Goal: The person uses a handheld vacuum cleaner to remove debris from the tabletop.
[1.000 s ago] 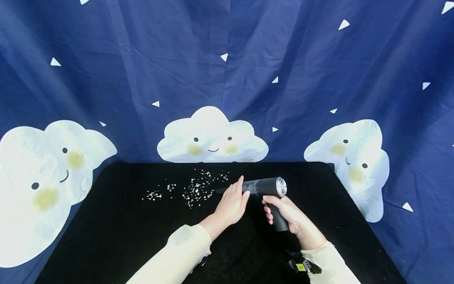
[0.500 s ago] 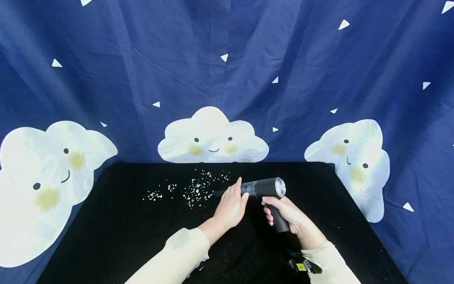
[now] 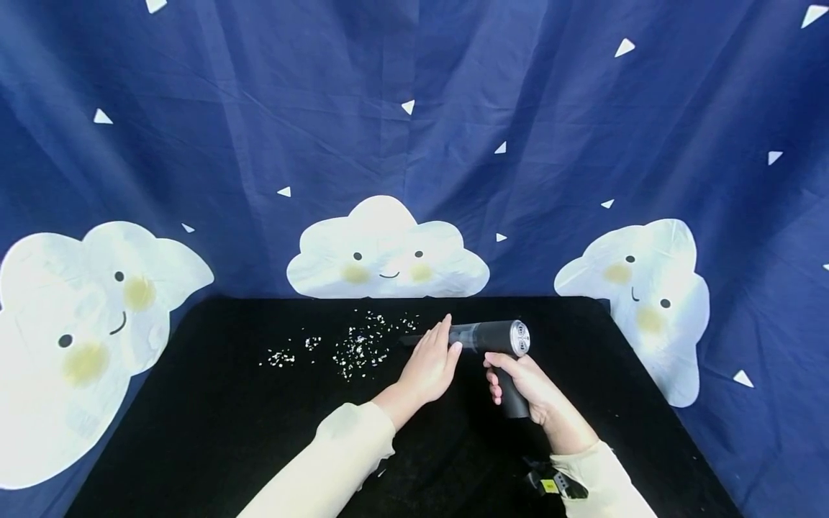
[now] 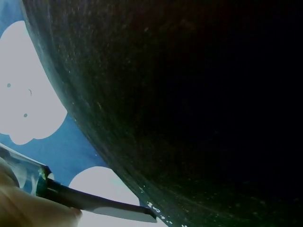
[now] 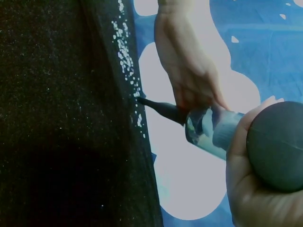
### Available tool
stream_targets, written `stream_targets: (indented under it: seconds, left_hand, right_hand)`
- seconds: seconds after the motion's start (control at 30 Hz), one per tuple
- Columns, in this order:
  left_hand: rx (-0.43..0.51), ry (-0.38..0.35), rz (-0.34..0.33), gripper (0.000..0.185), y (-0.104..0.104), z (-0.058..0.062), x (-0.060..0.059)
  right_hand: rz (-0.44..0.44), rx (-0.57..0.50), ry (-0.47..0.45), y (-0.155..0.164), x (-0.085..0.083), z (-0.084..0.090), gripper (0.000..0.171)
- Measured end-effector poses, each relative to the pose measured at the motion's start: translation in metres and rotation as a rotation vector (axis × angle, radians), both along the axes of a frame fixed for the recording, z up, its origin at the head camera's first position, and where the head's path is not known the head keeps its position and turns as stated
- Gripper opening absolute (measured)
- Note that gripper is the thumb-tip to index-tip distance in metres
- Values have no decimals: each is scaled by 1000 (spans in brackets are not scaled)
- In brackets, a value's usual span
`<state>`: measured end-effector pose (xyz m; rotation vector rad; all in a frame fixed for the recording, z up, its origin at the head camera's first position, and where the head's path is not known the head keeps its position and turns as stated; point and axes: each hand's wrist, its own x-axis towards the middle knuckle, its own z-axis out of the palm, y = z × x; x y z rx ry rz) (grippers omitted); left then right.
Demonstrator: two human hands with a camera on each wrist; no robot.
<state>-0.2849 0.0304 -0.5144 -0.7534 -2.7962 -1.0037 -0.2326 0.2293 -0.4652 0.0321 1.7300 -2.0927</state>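
Note:
My right hand (image 3: 534, 385) grips the black handle of a handheld vacuum cleaner (image 3: 495, 337), its thumb near the top. The cleaner points left, and its narrow black nozzle (image 5: 163, 109) ends close to white paper-like bits (image 3: 359, 345) strewn on the dark tabletop. Against the front of the cleaner lies my left hand (image 3: 427, 367), fingers straight and pointing away, covering part of the clear dust cup and nozzle in the head view. Pale scraps show inside the clear cup (image 5: 203, 130) in the right wrist view. In the left wrist view, the nozzle (image 4: 94, 201) extends past the left hand (image 4: 28, 208).
A smaller patch of white bits (image 3: 281, 357) lies farther left on the black cloth (image 3: 227, 432). Behind the table hangs a blue curtain (image 3: 350, 93) with smiling clouds. A small dark device with a yellow label (image 3: 549, 486) sits by the right sleeve.
Both hands and the vacuum cleaner shift slightly left at first, then right and a little away. The nozzle tip now lies farther right, and the white bits look much the same.

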Motion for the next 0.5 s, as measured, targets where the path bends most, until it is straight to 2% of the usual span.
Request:
stream_targets:
  seconds: [0.27, 0.5]
  left_hand:
    - [104, -43, -23, 57, 14, 2, -18]
    - [137, -75, -7, 55, 16, -4, -26]
  right_hand:
    - [-175, 50, 32, -7, -2, -1, 17]
    - [-242, 88, 51, -17, -6, -6, 17]
